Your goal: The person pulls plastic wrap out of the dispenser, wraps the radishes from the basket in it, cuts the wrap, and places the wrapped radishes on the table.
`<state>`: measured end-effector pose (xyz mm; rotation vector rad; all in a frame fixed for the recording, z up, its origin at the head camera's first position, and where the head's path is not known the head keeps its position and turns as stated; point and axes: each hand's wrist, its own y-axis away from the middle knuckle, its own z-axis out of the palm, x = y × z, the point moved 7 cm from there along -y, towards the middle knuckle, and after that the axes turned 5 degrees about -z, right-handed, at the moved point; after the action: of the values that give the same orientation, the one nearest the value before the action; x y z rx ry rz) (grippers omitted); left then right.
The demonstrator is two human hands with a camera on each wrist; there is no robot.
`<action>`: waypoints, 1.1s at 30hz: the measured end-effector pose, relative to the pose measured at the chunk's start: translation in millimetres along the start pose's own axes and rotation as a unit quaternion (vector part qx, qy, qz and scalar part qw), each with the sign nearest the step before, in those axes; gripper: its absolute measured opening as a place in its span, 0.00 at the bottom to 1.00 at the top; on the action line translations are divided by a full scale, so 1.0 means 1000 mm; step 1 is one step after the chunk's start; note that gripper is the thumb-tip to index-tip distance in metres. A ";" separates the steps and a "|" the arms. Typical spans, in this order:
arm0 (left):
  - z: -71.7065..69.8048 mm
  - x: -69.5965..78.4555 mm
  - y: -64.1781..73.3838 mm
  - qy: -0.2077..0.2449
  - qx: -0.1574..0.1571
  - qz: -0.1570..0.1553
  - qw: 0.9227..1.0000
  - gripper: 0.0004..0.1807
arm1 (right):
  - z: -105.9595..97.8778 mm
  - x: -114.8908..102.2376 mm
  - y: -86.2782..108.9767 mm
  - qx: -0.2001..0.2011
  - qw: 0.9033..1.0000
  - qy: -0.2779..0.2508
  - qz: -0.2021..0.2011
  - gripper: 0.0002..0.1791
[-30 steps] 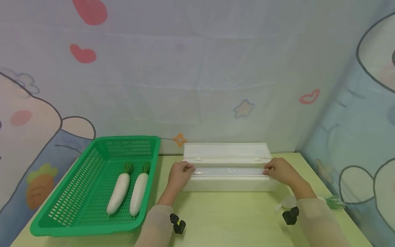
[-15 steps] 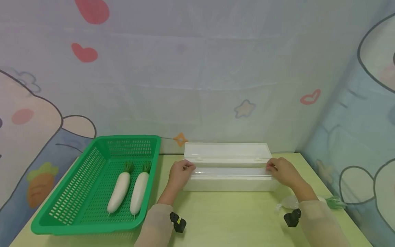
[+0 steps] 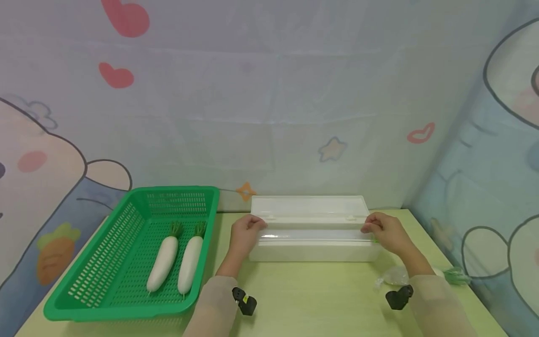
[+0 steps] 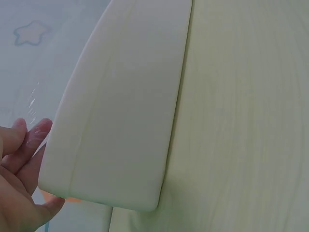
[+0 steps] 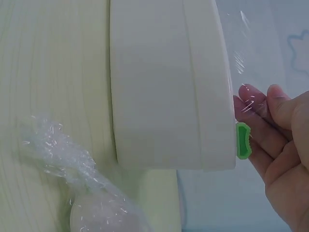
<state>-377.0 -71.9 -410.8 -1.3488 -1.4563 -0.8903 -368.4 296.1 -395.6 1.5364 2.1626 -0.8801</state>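
Observation:
A white cling film box (image 3: 313,253) stands on the table with its lid (image 3: 309,206) tipped back. Clear cling film (image 3: 311,235) stretches across its opening, between my two hands. At the left end, my left hand (image 3: 245,234) pinches one corner of the film between thumb and fingers. My right hand (image 3: 388,234) pinches the film at the other end. In the right wrist view, shiny creases of film (image 5: 239,63) run up from those fingertips. Beside them, a small green slider (image 5: 243,140) sticks out at the box's edge. The roll inside is hard to make out.
On the left, a green basket (image 3: 115,312) holds two white radishes, one radish (image 3: 163,263) left of the other radish (image 3: 190,264). A film-wrapped radish (image 3: 396,276) lies by my right forearm, partly hidden. A patterned cloth (image 3: 269,103) hangs behind the table.
Both hands have risen slightly at the ends of the box while staying at the film. The green slider now shows beside my right hand. The basket and radishes have not moved.

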 end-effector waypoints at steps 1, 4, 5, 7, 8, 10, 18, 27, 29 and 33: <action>0.000 0.000 0.000 0.008 -0.001 -0.005 1.000 0.05 | -0.001 0.000 0.000 0.002 1.000 -0.007 0.003 0.04; 0.000 0.000 0.000 0.034 -0.006 -0.015 0.999 0.05 | -0.004 -0.001 0.001 0.005 1.000 -0.025 0.011 0.05; 0.000 0.001 0.000 0.039 -0.007 -0.016 0.999 0.06 | -0.005 -0.002 0.001 0.005 1.000 -0.028 0.013 0.05; 0.000 0.003 0.000 0.048 -0.010 -0.017 0.999 0.06 | -0.007 -0.004 0.000 0.004 0.999 -0.032 0.012 0.06; 0.000 0.004 0.000 0.053 -0.011 -0.017 0.998 0.06 | -0.008 -0.005 0.000 0.004 0.999 -0.035 0.013 0.06; -0.001 0.007 0.000 0.058 -0.010 -0.016 0.998 0.06 | -0.011 -0.007 0.000 0.005 0.999 -0.038 0.013 0.07; -0.004 0.019 -0.003 0.083 0.003 0.009 0.996 0.06 | -0.021 -0.011 -0.005 0.010 0.998 -0.055 -0.008 0.08; -0.010 0.039 -0.003 0.102 0.008 0.027 0.994 0.06 | -0.031 -0.023 -0.013 0.000 0.998 -0.063 -0.013 0.11; -0.011 0.045 -0.004 0.108 0.007 0.028 0.994 0.06 | -0.032 -0.025 -0.015 -0.004 0.998 -0.068 -0.011 0.11; -0.012 0.055 -0.006 0.118 -0.005 0.027 0.993 0.07 | -0.038 -0.027 -0.018 -0.003 0.998 -0.066 -0.003 0.11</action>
<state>-379.0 -66.4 -354.2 -1.2388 -1.2290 -0.9878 -373.1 297.8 -346.2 1.4270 2.0767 -0.9474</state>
